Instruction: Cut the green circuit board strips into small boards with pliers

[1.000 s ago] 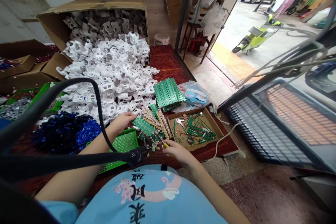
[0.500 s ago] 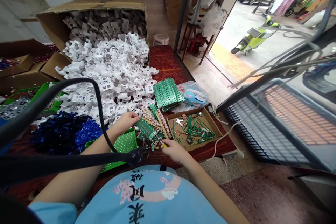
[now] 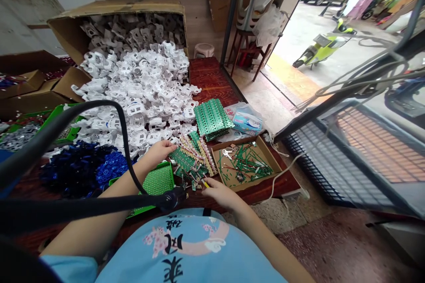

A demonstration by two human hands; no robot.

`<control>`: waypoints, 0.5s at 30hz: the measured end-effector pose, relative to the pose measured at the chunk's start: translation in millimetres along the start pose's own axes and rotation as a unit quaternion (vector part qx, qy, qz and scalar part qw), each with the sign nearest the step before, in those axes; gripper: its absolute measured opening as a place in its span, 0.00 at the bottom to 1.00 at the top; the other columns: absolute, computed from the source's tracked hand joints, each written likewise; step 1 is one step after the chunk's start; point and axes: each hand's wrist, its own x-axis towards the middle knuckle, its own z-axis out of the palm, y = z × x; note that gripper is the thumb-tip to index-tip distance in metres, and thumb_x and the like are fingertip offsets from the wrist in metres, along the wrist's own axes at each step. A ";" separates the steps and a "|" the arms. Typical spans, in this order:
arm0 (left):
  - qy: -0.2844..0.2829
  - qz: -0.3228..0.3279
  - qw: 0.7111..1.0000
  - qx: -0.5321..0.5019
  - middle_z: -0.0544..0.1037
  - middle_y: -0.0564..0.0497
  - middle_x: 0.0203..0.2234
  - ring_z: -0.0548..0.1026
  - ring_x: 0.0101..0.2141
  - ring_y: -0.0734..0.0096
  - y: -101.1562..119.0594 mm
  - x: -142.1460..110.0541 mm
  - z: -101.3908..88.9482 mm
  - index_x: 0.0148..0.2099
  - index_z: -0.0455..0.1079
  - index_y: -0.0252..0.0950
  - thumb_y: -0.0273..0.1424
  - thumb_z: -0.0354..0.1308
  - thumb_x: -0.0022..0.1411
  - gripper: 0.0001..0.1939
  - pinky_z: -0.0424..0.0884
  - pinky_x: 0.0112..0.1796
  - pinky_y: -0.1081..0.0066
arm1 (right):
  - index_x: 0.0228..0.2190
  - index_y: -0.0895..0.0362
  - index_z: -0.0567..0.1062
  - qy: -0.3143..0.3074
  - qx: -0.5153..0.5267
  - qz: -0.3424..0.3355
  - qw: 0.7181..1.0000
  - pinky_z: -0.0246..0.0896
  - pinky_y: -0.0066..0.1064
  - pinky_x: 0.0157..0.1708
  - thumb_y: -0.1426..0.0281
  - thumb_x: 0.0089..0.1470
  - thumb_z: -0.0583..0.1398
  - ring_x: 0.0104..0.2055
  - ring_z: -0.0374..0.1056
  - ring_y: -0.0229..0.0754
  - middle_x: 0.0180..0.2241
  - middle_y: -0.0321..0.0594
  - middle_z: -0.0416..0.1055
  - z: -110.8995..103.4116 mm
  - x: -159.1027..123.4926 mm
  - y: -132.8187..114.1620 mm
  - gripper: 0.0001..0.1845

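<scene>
My left hand (image 3: 158,151) rests on the near edge of a heap of white plastic housings (image 3: 139,93), its fingers curled over a green circuit board (image 3: 182,157). My right hand (image 3: 221,193) is closed around a small tool with a yellow tip (image 3: 206,183), which points at the pile of green boards with wire leads (image 3: 195,154). A green tray of small parts (image 3: 156,183) lies between my arms.
A stack of green board strips (image 3: 212,117) lies behind the pile. A shallow cardboard tray (image 3: 245,163) holds green offcuts and keys. Blue plastic parts (image 3: 86,168) are at left. A black cable (image 3: 99,141) arches in front. An open doorway is at right.
My right hand has shifted slightly toward me and left, the tool tip still at the board pile. My left hand stays on the board by the white parts.
</scene>
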 end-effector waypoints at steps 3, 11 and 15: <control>-0.017 -0.008 0.999 -0.049 0.63 0.57 0.17 0.62 0.16 0.78 -3.8 0.9 1.7 0.25 0.61 0.35 0.44 0.56 0.45 0.16 0.58 0.19 0.75 | 0.36 0.57 0.71 -0.005 0.050 -0.001 0.999 0.51 0.30 0.37 0.68 0.38 0.55 0.35 0.58 0.40 0.32 0.36 0.66 1.1 0.4 -2.8 0.18; -0.041 -0.004 0.996 -0.078 0.64 0.56 0.18 0.62 0.18 0.78 -14.9 3.5 -0.7 0.24 0.61 0.35 0.43 0.57 0.45 0.16 0.62 0.21 0.74 | 0.35 0.60 0.71 -0.013 0.032 -0.017 0.999 0.47 0.26 0.29 0.70 0.39 0.53 0.26 0.53 0.34 0.24 0.33 0.61 5.4 -0.7 -9.5 0.17; -0.015 0.022 1.000 0.009 0.64 0.56 0.17 0.63 0.18 0.76 -12.9 -1.7 4.9 0.25 0.61 0.35 0.45 0.54 0.47 0.16 0.61 0.21 0.74 | 0.34 0.60 0.72 0.019 -0.057 -0.008 0.998 0.47 0.25 0.27 0.72 0.39 0.52 0.25 0.54 0.34 0.24 0.34 0.63 7.8 3.2 -8.4 0.17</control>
